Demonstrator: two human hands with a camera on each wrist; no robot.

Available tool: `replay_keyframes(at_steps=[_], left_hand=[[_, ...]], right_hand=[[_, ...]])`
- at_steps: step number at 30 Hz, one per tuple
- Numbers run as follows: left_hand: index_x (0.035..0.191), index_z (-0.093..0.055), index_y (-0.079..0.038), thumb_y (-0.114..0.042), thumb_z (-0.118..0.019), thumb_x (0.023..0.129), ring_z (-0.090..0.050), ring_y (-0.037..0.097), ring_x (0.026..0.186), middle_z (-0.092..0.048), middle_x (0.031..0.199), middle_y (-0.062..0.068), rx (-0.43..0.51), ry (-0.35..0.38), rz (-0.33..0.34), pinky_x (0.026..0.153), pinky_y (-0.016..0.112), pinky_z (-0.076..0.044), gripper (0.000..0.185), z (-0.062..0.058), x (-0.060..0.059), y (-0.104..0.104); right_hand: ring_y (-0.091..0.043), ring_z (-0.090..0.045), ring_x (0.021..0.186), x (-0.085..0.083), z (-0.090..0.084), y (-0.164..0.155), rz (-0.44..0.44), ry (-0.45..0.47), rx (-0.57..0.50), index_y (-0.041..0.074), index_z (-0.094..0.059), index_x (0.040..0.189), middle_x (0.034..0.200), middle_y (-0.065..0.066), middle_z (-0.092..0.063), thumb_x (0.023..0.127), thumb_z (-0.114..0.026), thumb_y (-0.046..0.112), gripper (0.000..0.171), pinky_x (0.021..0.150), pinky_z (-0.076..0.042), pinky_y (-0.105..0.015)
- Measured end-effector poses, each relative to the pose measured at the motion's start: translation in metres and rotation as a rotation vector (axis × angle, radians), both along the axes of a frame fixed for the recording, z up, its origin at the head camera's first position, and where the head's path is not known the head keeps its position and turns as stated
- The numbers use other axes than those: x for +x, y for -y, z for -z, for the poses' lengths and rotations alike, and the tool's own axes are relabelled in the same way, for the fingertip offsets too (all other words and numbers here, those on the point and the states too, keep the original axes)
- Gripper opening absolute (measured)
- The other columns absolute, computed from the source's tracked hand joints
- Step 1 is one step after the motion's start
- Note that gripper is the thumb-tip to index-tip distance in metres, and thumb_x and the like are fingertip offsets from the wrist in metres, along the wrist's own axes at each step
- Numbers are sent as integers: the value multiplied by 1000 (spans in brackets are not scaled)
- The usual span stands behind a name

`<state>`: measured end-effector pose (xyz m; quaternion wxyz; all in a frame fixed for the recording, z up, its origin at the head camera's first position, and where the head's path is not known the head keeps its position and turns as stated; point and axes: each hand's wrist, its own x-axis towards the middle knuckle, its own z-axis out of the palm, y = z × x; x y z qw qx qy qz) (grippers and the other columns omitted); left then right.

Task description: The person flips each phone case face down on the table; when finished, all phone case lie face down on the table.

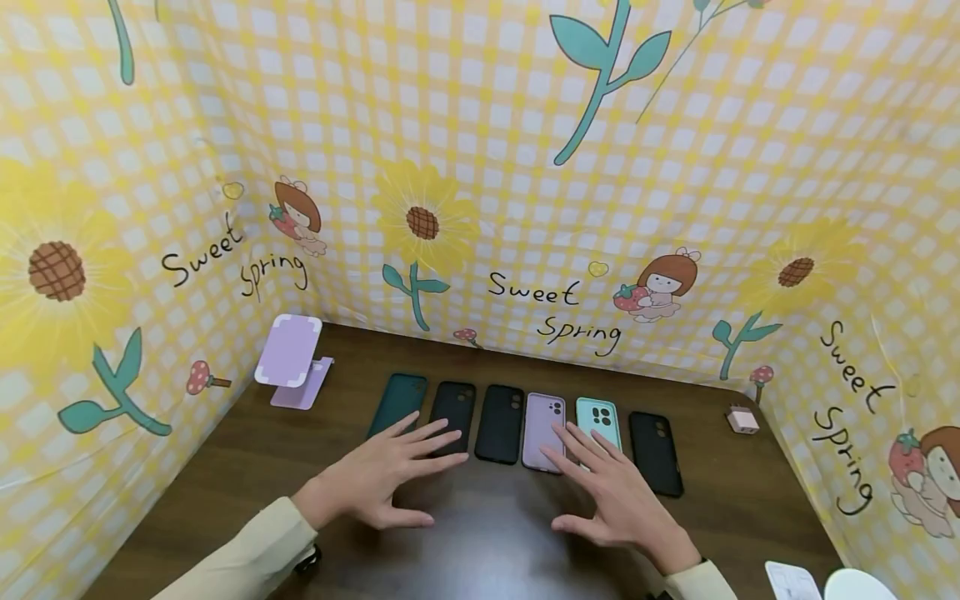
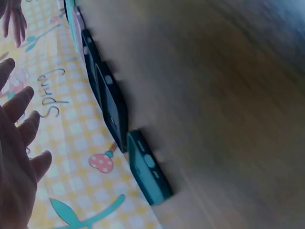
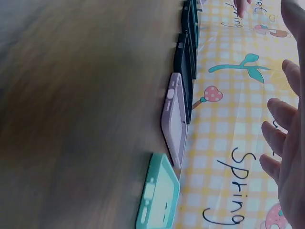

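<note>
Several phone cases lie in a row across the dark wooden table. From the left in the head view come a teal case (image 1: 399, 402), a dark case (image 1: 454, 402), a black case (image 1: 500, 423), a lilac case (image 1: 542, 429), a mint case (image 1: 597, 412) and another black case (image 1: 656, 452). My left hand (image 1: 386, 477) spreads its fingers, overlapping the teal and dark cases in this view. Fingers apart, my right hand (image 1: 611, 492) overlaps the lilac and mint ones. Both wrist views show the hands raised above the cases, holding nothing.
A lilac folding stand (image 1: 288, 350) stands at the back left. A small pink charger plug (image 1: 742, 418) sits at the far right. Near the front right corner are a white card-like item (image 1: 791, 581) and a round white object (image 1: 857, 586). Checked yellow cloth (image 1: 487, 208) walls the table.
</note>
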<state>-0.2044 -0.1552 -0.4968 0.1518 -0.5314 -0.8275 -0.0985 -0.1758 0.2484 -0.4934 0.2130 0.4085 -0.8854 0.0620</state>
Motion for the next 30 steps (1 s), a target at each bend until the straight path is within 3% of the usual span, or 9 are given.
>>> replay_keyframes(at_steps=[3, 8, 11, 14, 17, 21, 26, 30], left_hand=[[160, -39, -26, -55, -77, 86, -39, 30, 153, -38, 166, 3, 23, -8, -23, 112, 67, -38, 88, 4, -4, 8], [157, -45, -26, -48, -75, 91, -52, 29, 143, -51, 157, 3, 104, -5, -103, 110, 62, -43, 76, 8, -13, 20], [151, -54, -26, -42, -76, 92, -62, 23, 125, -63, 139, 3, 167, -15, -205, 102, 51, -52, 65, 11, -21, 29], [139, -65, -24, -35, -81, 88, -63, 16, 104, -66, 120, 0, 230, -3, -328, 85, 41, -55, 54, 19, -26, 39], [130, -71, -22, -33, -83, 87, -62, 14, 95, -64, 115, -1, 271, 91, -450, 77, 36, -54, 46, 29, -28, 49], [133, -69, -20, -37, -84, 86, -58, 15, 88, -63, 118, 4, 306, 280, -559, 69, 29, -48, 51, 34, -29, 57], [136, -65, -16, -36, -83, 87, -55, 17, 89, -61, 117, 9, 333, 480, -624, 71, 30, -46, 55, 35, -28, 65], [132, -66, -12, -29, -83, 88, -60, 22, 100, -62, 117, 10, 364, 541, -639, 84, 40, -52, 50, 37, -27, 69]], right_hand=[[-32, -43, 150, -9, 1, 8, -16, 26, -2, 22, -43, 158, 167, -7, -37, 90, -55, 76, 87, 116, -34, -51], [-31, -43, 150, -25, -1, 24, -26, 113, -13, 23, -38, 160, 167, -7, -37, 92, -60, 70, 86, 112, -43, -56], [-27, -40, 152, -39, -3, 35, -25, 178, -32, 27, -33, 162, 169, -4, -32, 92, -62, 67, 85, 113, -43, -56], [-25, -40, 152, -53, 0, 50, -36, 241, -78, 26, -35, 161, 169, -1, -32, 94, -65, 61, 81, 115, -42, -54], [-26, -46, 147, -68, 3, 68, -33, 306, -126, 25, -42, 158, 164, -3, -41, 96, -66, 56, 74, 114, -42, -54], [-25, -52, 142, -91, 3, 93, -9, 448, -178, 27, -49, 154, 158, -4, -50, 99, -62, 53, 62, 112, -45, -52], [-23, -57, 136, -122, 2, 126, -34, 576, -235, 21, -58, 146, 148, -3, -57, 101, -64, 41, 49, 110, -48, -45], [-24, -59, 132, -142, 5, 148, -51, 634, -262, 12, -63, 140, 141, -5, -62, 102, -65, 32, 43, 109, -48, -45]])
